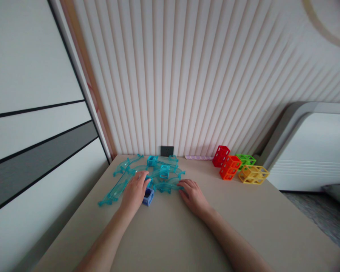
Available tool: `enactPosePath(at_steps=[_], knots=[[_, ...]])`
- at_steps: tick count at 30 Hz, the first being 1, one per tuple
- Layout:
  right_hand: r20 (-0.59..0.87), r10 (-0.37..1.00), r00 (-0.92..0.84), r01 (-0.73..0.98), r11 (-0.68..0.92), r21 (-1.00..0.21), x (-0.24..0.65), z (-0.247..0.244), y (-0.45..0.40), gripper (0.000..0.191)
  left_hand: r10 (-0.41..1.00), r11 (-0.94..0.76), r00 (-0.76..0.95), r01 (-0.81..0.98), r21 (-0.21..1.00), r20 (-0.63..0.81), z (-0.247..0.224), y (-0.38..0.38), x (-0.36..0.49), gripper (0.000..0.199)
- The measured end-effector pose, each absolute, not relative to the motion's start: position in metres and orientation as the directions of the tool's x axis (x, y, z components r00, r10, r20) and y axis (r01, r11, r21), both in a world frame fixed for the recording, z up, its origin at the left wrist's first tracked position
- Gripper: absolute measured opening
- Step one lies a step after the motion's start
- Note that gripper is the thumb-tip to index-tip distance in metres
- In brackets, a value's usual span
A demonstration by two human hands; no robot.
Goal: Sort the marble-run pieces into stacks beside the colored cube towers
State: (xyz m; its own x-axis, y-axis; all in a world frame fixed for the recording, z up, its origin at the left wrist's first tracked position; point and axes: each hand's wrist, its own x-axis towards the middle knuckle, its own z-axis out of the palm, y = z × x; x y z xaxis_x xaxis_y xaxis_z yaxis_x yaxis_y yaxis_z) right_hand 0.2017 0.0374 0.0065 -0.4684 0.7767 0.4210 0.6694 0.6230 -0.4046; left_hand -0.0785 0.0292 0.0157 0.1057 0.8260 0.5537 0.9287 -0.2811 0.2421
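Observation:
Translucent teal track pieces (117, 189) lie in a loose cluster at the back left of the table, some straight and some curved. Over the middle of them is my left hand (134, 187), its fingers curled down and what they grip hidden beneath. A periwinkle-blue open cube block (148, 197) sits right beside my left thumb. My right hand (194, 194) is at the right end of a curved teal track piece (166, 186), with thumb and fingers closed about its tip. Teal cube blocks (164, 172) rest among the tracks, another (152, 160) farther back.
At the right stand stacked cube blocks: red (221, 156), orange (230, 167), green (246, 161) and yellow (254, 175). A pale purple strip (198, 157) lies along the ribbed wall (170, 75), near a black socket (167, 151). A white cabinet (39, 151) borders the table's left side.

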Motion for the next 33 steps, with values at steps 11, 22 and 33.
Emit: enactPosePath(at_steps=[11, 22, 33], knots=[[0.397, 0.788, -0.47, 0.685, 0.609, -0.399, 0.202, 0.003, 0.038, 0.024, 0.834, -0.284, 0.123, 0.932, 0.227, 0.537, 0.014, 0.031, -0.083, 0.021], [0.401, 0.788, -0.468, 0.69, 0.609, -0.391, 0.201, 0.007, 0.036, 0.024, 0.746, -0.34, 0.118, 0.914, 0.223, 0.656, 0.01, 0.032, -0.077, 0.021], [0.422, 0.76, -0.494, 0.711, 0.633, -0.307, 0.198, 0.011, 0.03, 0.038, 0.659, -0.475, 0.142, 0.84, 0.262, 0.738, 0.023, 0.023, -0.065, 0.016]])
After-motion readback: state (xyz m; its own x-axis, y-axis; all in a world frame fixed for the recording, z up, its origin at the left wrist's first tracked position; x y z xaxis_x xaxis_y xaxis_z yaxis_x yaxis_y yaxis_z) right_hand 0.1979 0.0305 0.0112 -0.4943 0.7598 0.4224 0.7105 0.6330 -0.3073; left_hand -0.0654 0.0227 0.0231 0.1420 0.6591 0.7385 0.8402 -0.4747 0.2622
